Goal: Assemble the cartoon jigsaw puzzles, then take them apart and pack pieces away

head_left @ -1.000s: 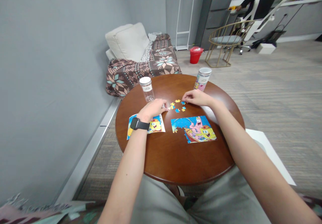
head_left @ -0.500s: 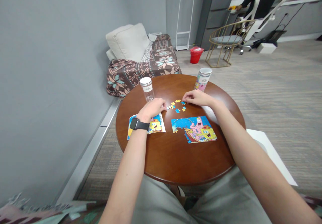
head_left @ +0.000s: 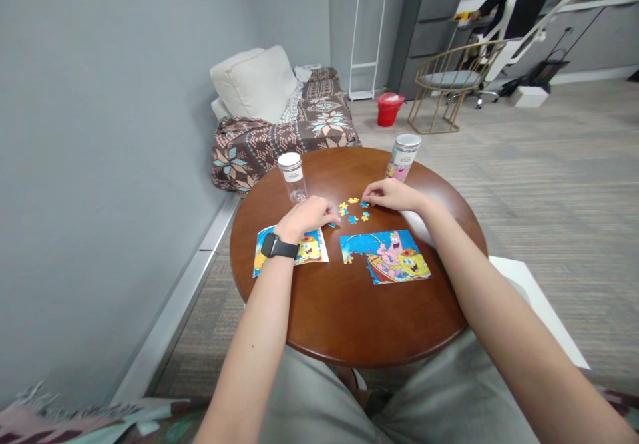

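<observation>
Left hand (head_left: 310,215) arches palm-down at a puzzle piece (head_left: 333,225), right hand (head_left: 392,194) at another piece (head_left: 365,204). Fingers curl; grip unclear.

Grey wall (head_left: 124,131), seemingly carpeted floor (head_left: 549,191).

The round counter (head_left: 344,324) bears a clear jar (head_left: 293,179) near its far-left edge, a printed jar (head_left: 402,159) near the far-right, loose puzzle pieces (head_left: 353,219) midway, a part-built puzzle (head_left: 399,261) towards the right edge and, by the left, apparently a picture sheet (head_left: 312,251).
</observation>
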Demonstrator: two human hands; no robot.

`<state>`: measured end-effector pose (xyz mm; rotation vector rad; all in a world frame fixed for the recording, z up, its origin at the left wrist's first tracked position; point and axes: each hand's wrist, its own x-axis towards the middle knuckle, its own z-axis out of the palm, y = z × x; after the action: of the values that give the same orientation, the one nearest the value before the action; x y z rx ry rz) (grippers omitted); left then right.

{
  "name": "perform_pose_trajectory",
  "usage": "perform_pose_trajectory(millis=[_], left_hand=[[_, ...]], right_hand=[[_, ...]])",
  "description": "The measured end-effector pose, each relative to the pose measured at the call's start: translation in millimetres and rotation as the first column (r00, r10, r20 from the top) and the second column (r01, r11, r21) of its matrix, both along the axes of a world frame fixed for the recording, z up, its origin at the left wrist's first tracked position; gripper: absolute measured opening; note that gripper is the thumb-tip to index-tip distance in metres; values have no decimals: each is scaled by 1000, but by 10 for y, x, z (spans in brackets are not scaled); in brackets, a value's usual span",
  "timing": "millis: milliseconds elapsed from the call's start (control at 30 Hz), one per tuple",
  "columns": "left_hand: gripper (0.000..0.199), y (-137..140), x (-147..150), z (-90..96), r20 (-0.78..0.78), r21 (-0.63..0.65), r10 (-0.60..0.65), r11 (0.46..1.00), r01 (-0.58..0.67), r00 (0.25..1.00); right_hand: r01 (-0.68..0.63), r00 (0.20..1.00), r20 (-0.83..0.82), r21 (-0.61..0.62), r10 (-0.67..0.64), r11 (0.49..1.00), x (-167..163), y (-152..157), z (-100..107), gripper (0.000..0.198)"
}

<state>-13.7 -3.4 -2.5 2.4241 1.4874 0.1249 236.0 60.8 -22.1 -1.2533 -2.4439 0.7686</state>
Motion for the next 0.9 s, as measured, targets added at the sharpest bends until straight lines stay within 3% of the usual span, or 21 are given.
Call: perform_pose_trajectory(millis=[300, 533, 700, 900], left_hand=[[16, 35, -47, -56, 41, 12, -6, 1000, 5, 999], [12, 31, 4, -50, 38, 24, -41, 999, 40, 998], [10, -1, 27, -6, 25, 37, -29, 999, 28, 999], [18, 7, 20, -6, -2, 39, -17, 999, 17, 1000]], right_hand=[[-17, 1000, -2, 28, 17, 999, 5, 30, -31, 28], [37, 998, 44, 216, -48, 976, 45, 94, -66, 23], [39, 998, 44, 194, -49, 980, 72, 58, -35, 20], [-82, 996, 46, 197, 74, 977, 55, 43, -65, 24]])
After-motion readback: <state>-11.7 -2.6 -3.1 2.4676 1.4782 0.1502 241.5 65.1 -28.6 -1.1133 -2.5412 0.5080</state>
